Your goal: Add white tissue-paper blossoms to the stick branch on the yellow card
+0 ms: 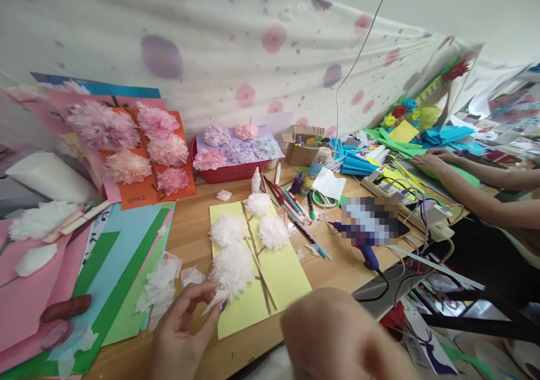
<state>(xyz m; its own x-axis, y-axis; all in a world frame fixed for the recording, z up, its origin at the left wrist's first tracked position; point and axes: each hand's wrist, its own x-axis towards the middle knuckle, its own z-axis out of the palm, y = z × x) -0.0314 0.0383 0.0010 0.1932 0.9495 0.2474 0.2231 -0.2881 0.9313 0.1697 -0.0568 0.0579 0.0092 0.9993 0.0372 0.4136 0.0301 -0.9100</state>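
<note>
My left hand [192,324] pinches a small twisted piece of white tissue paper [216,299] between thumb and fingers, at the lower left edge of a yellow sheet [289,273]. On that sheet are several fluffy white paper flowers [231,270] beside a drawn brown stem, and a thin stick [262,273] lies along it. My right hand [333,335] is raised near the camera, blurred, with its fingers out of sight. Loose white tissue squares [159,287] lie left of the yellow sheet, close to my left hand.
Pens [291,200], a white glue bottle [255,180] and a blue glue gun [365,245] lie behind and to the right. A red basket [232,172] holds a flower card. Coloured paper [126,279] is stacked left. Another person's arms [464,172] work at right.
</note>
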